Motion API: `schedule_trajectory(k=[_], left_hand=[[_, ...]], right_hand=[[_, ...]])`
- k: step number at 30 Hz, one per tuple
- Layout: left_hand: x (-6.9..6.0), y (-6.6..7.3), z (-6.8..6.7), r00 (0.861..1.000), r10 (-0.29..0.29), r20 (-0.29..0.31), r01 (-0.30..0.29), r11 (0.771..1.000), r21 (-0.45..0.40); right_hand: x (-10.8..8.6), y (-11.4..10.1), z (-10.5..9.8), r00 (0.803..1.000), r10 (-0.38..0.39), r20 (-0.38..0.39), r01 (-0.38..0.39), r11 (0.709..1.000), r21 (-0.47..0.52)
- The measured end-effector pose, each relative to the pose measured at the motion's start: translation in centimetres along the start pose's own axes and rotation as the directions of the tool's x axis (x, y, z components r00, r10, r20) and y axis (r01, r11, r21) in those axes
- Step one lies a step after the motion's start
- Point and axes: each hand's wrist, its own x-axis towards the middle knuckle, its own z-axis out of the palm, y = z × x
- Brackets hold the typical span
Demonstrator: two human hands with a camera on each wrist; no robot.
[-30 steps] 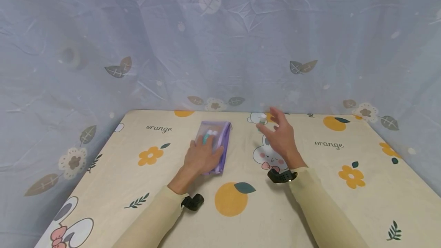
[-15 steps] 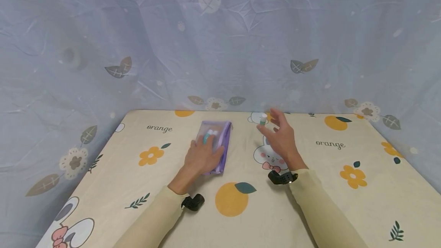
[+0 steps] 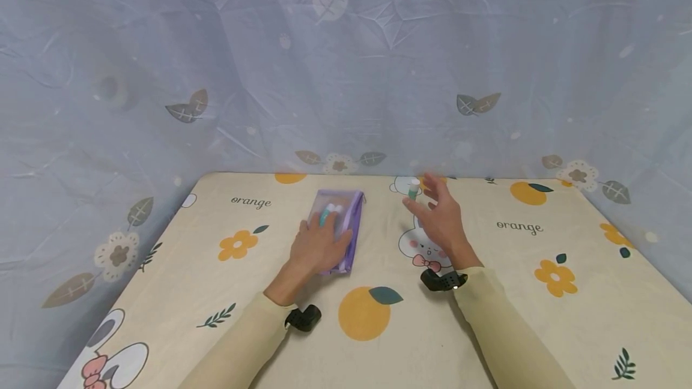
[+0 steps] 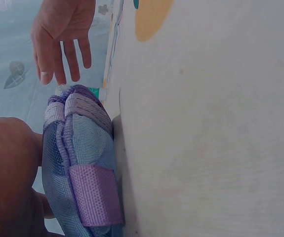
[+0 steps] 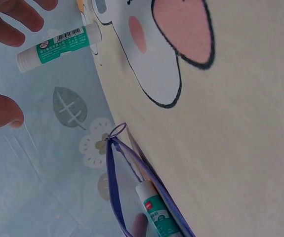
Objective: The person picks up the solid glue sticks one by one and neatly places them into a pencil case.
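Observation:
My left hand [image 3: 316,248] lies spread over a purple mesh zip pouch [image 3: 354,218], pressing it to the table. Through the mesh show glue sticks [image 3: 327,214] with white caps and green labels. In the right wrist view the pouch's zip mouth gapes, with one glue stick [image 5: 156,212] inside. To the right, another glue stick [image 3: 413,189] stands upright on the table. My right hand [image 3: 442,215] is beside it, thumb and fingers apart; in the right wrist view they do not touch this glue stick [image 5: 60,48]. The left wrist view shows the pouch [image 4: 95,192] edge-on.
A cream tablecloth [image 3: 432,341] printed with oranges, flowers and rabbits covers the table. Behind and at the sides hangs a blue-grey patterned curtain [image 3: 346,77], which meets the table's back edge just beyond the standing glue stick. Both wrists wear black straps [image 3: 443,280].
The raised fingers of my right hand have dipped slightly beside the standing glue stick. My left hand and the pouch stay in place.

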Motion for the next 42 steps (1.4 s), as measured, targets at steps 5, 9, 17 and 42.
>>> schedule_trajectory(k=[5, 9, 17, 42], left_hand=[[-0.1, -0.1, 0.0, 1.000, 0.004, -0.002, -0.004, 1.000, 0.008], [0.0, -0.2, 0.1, 1.000, -0.002, 0.000, 0.002, 1.000, 0.006], [0.0, 0.0, -0.1, 1.000, -0.006, 0.003, 0.006, 1.000, 0.013], [0.1, -0.1, 0.1, 1.000, -0.010, 0.010, 0.010, 1.000, -0.001]], right_hand=[[0.0, -0.1, 0.1, 1.000, 0.014, -0.007, -0.014, 1.000, -0.006], [0.0, -0.2, 0.2, 1.000, 0.029, -0.003, -0.029, 1.000, -0.010], [0.0, 0.0, 0.3, 0.999, 0.038, 0.011, -0.038, 0.999, -0.015], [0.2, 0.9, 0.4, 0.995, 0.088, 0.045, -0.088, 0.996, -0.015]])
